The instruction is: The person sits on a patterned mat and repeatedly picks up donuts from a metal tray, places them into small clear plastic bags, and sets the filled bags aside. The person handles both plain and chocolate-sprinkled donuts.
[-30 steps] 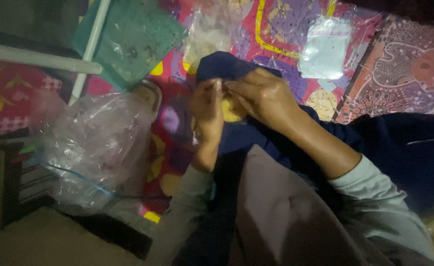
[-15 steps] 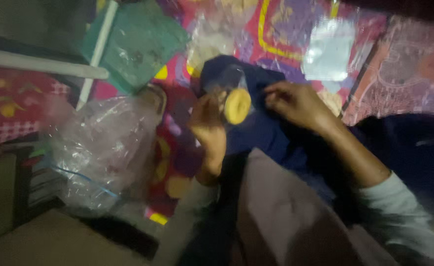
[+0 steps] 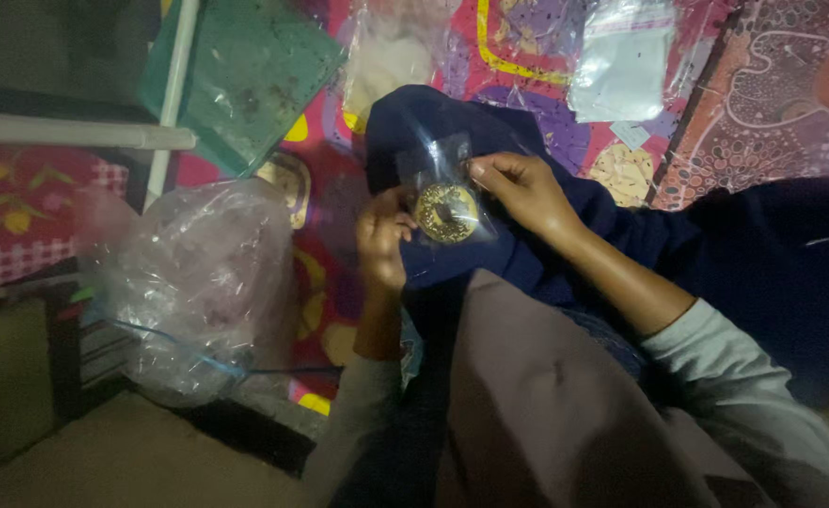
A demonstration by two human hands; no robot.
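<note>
A small clear plastic pouch (image 3: 444, 193) with a round golden ring-shaped piece (image 3: 446, 214) inside is held up between both hands, over dark blue cloth (image 3: 414, 122) on my lap. My left hand (image 3: 381, 235) pinches the pouch's left side near the ring. My right hand (image 3: 518, 188) grips its upper right edge with thumb and fingers.
A big crumpled clear plastic bag (image 3: 198, 282) lies to the left on a colourful patterned mat (image 3: 527, 47). A green board (image 3: 245, 75) and white bars (image 3: 76, 132) sit at upper left. More clear pouches (image 3: 621, 56) lie at the top.
My hands have drawn apart and the pouch with the golden ring now shows flat and in full between them. The view shifted slightly.
</note>
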